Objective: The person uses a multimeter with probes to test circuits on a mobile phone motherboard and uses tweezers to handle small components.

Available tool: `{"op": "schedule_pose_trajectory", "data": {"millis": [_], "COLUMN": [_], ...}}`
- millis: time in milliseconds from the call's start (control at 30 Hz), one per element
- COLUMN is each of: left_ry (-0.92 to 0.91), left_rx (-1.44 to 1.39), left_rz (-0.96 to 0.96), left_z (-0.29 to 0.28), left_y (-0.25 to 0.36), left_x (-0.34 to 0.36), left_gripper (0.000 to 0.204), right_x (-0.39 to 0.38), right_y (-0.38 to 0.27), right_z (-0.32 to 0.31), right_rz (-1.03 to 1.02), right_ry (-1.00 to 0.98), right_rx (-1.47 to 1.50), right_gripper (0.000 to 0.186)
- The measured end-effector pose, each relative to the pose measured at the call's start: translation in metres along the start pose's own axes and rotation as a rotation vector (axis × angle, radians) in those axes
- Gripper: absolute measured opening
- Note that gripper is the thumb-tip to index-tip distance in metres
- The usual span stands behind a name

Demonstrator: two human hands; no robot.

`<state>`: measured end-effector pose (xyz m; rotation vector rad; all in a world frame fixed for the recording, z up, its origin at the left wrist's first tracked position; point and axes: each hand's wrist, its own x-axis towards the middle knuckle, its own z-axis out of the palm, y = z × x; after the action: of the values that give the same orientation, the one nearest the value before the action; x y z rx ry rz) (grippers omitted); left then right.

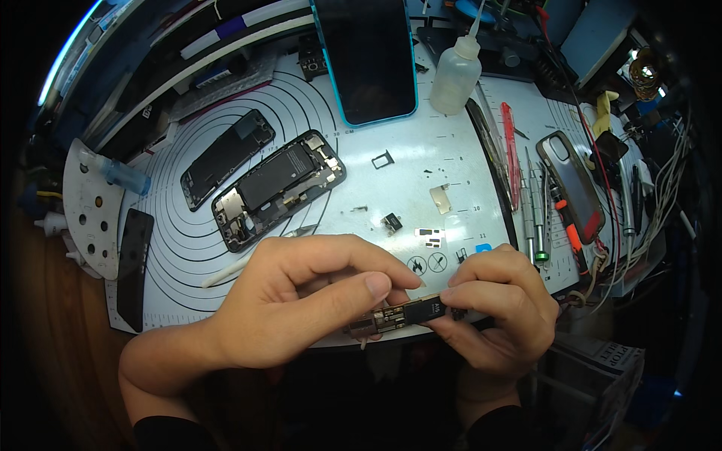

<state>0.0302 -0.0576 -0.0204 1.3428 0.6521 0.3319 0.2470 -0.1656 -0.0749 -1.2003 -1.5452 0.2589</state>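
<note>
A narrow phone logic board point(423, 310), with a black chip and gold-coloured parts, is held tilted at the near edge of the work mat. My right hand point(508, 304) pinches its right end between thumb and fingers. My left hand point(301, 301) curls round the left end, its thumb on the near side; part of the board is hidden there. Beyond my left hand lies an opened phone body point(282, 184), with a detached phone screen point(226, 159) alongside. A white-handled blade tool point(226, 272) is partly covered by my left hand. A small black module point(391, 222) lies beyond the board.
The printed mat point(353, 180) carries a SIM tray point(383, 159), a metal shield plate point(440, 199) and small stickers point(429, 238). A blue-edged phone point(370, 68) and a squeeze bottle point(456, 75) stand behind. Screwdrivers point(528, 203) and a phone case point(571, 184) lie right.
</note>
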Motion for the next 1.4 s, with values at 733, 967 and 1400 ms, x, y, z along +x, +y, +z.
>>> {"op": "schedule_pose_trajectory", "data": {"millis": [733, 967, 1400], "left_ry": [-0.018, -0.004, -0.013], "left_rx": [-0.028, -0.026, -0.061], "left_rz": [-0.034, -0.042, -0.063], "left_z": [0.0003, 0.001, -0.0001], "left_y": [0.0015, 0.002, 0.0037], "left_x": [0.0014, 0.0016, 0.0022], "left_gripper": [0.046, 0.046, 0.043], "right_x": [-0.0015, -0.0017, -0.0012], "right_y": [0.0014, 0.0025, -0.0007], "right_z": [0.0001, -0.0007, -0.0014], "right_rz": [0.006, 0.004, 0.02], "right_ry": [0.006, -0.005, -0.001], "right_rx": [0.014, 0.012, 0.004], "right_gripper": [0.036, 0.035, 0.034]}}
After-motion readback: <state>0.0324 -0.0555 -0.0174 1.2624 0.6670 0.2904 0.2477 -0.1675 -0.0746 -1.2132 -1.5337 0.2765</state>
